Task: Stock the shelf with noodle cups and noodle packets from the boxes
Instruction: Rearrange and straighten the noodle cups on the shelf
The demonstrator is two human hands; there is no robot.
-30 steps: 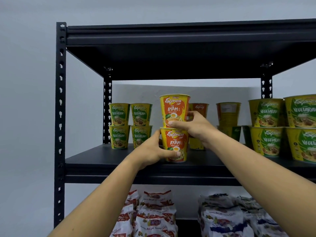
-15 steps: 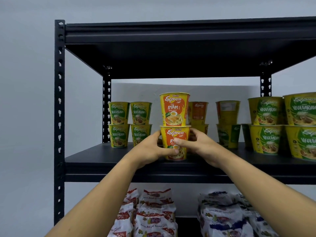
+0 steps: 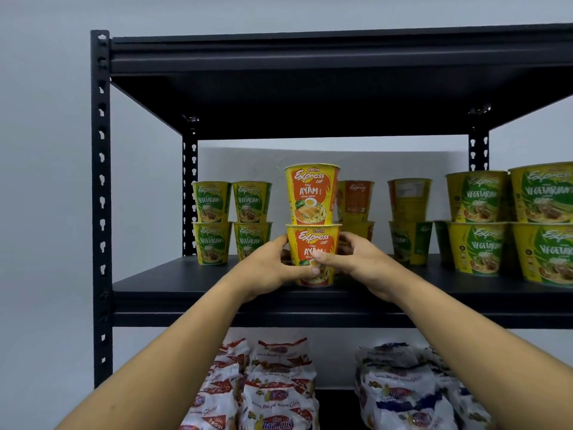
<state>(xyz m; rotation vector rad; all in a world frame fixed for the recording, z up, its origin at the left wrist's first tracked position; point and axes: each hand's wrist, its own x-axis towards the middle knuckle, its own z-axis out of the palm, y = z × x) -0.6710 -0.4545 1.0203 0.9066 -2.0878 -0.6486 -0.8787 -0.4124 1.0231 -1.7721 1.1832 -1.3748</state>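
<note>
I have two orange-and-yellow noodle cups stacked near the front edge of the middle shelf (image 3: 173,280), roughly centred between the posts. The lower Ayam cup (image 3: 313,240) stands upright on the board, its long axis vertical, wide mouth up and narrow base down, with the printed label facing me. The upper Ayam cup (image 3: 311,193) sits straight on its lid, also upright and also label-forward, so the pair forms one vertical column.

My left hand (image 3: 266,271) wraps the left side of the lower cup, fingers curled round its wall and thumb lying across the lower front. My right hand (image 3: 356,259) grips the right side of the same cup, thumb pressed on the label and fingers curled round behind it. Neither hand touches the upper cup.

A second ago my right hand was higher, at the seam where the two cups meet; half a second ago it had dropped onto the lower cup, and it is there now. The left hand has stayed on the lower cup throughout, and the stack stands in the same spot.

To the left and further back stand green vegetarian cups (image 3: 231,221), two high. More orange cups (image 3: 356,200) stand behind the stack, and larger-looking vegetarian cups (image 3: 508,218) fill the right. On the shelf below lie red noodle packets (image 3: 266,386) and blue noodle packets (image 3: 400,386).
</note>
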